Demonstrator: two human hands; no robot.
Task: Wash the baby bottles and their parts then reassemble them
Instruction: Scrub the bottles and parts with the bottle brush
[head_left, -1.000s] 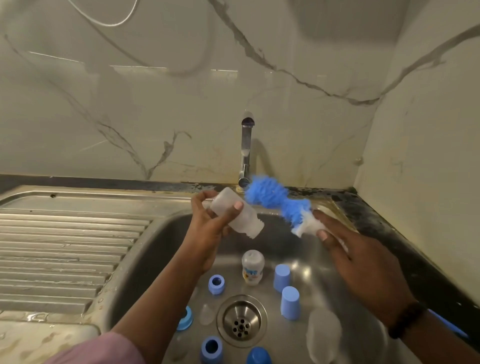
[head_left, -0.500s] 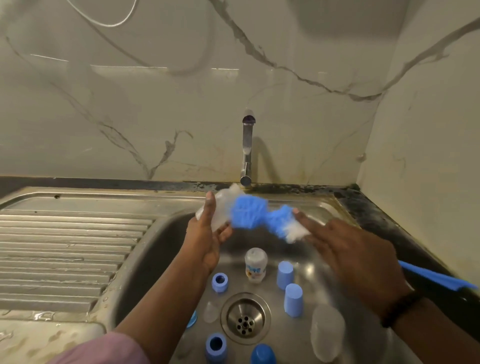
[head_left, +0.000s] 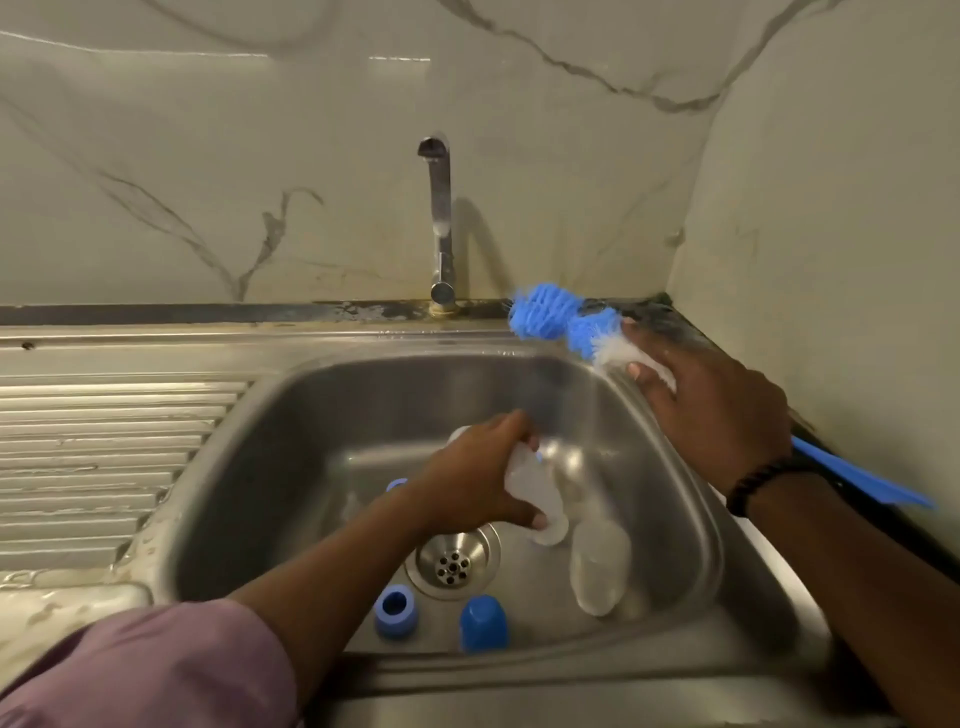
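Note:
My left hand (head_left: 475, 480) grips a translucent baby bottle (head_left: 535, 496) low inside the steel sink (head_left: 322, 415), its mouth pointing down right, close to the drain (head_left: 453, 561). My right hand (head_left: 711, 410) holds the blue bottle brush (head_left: 558, 325) above the sink's back right corner; the bristle head points left and the blue handle sticks out behind my wrist. A second clear bottle (head_left: 597, 571) lies on the sink floor right of the drain. A blue ring (head_left: 396, 610) and a blue cap (head_left: 483, 623) stand near the front wall. My left arm hides other parts.
The tap (head_left: 439, 223) rises behind the sink's middle, with no water seen running. A ribbed steel drainboard (head_left: 104, 457) stretches to the left. Marble walls close the back and right side, with a dark counter strip (head_left: 883, 519) along the right.
My left hand has dropped with the bottle from sink-rim height down to the drain. The brush has come away from the bottle and moved up right to the sink's corner.

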